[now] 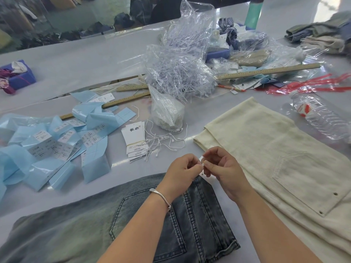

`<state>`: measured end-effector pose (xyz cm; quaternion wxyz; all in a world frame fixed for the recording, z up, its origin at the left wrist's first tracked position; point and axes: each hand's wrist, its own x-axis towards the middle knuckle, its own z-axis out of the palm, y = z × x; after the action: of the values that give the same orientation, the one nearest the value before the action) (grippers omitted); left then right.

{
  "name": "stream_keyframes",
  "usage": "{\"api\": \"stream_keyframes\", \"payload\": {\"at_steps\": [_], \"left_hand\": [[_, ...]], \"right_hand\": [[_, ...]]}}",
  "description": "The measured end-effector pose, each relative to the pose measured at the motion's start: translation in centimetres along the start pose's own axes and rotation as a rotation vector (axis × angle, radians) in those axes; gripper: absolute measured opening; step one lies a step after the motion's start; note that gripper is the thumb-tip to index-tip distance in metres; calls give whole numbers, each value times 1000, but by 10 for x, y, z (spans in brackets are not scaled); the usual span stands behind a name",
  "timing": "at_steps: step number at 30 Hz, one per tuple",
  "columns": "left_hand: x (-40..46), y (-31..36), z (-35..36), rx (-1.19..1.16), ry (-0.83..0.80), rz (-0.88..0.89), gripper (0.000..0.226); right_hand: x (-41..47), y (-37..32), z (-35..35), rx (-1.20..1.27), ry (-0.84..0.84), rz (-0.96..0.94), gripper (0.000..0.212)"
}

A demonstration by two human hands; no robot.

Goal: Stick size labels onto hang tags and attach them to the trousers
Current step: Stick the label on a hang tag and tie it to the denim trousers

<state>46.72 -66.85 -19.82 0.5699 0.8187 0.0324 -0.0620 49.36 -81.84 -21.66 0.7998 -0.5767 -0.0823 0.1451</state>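
Note:
Faded blue denim trousers (199,221) lie on the table before me, back pocket up. Over their waistband my left hand (183,169) and my right hand (222,168) meet, both pinching a thin white tag string (202,164). A white hang tag (206,177) shows just under my fingers, mostly hidden. A bundle of white hang tags (135,140) held by a rubber band lies further back, with loose white strings (165,142) beside it. Blue backing sheets with white size labels (55,143) are spread at the left.
Cream trousers (275,158) lie at the right. A clear plastic bottle (319,114) lies on its side behind them. Crumpled plastic bags of fasteners (180,73), wooden rulers (269,71), a blue box (20,74), red plastic strips (311,84) and folded clothes (321,35) fill the back.

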Motion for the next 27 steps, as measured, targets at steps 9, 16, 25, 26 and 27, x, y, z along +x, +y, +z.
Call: {"api": "stream_keyframes", "payload": {"at_steps": [9, 16, 25, 26, 27], "left_hand": [[6, 3, -2, 103, -43, -15, 24], [7, 3, -5, 238, -42, 29, 12], [5, -9, -9, 373, -93, 78, 13], [5, -10, -10, 317, -86, 86, 14], [4, -12, -11, 252, -81, 87, 15]], "right_hand": [[-2, 6, -1, 107, -12, 98, 16], [-4, 7, 0, 162, 24, 135, 15], [-6, -3, 4, -236, 30, -15, 17], [-6, -3, 4, -198, 29, -7, 17], [-6, -4, 4, -159, 30, 1, 16]]}}
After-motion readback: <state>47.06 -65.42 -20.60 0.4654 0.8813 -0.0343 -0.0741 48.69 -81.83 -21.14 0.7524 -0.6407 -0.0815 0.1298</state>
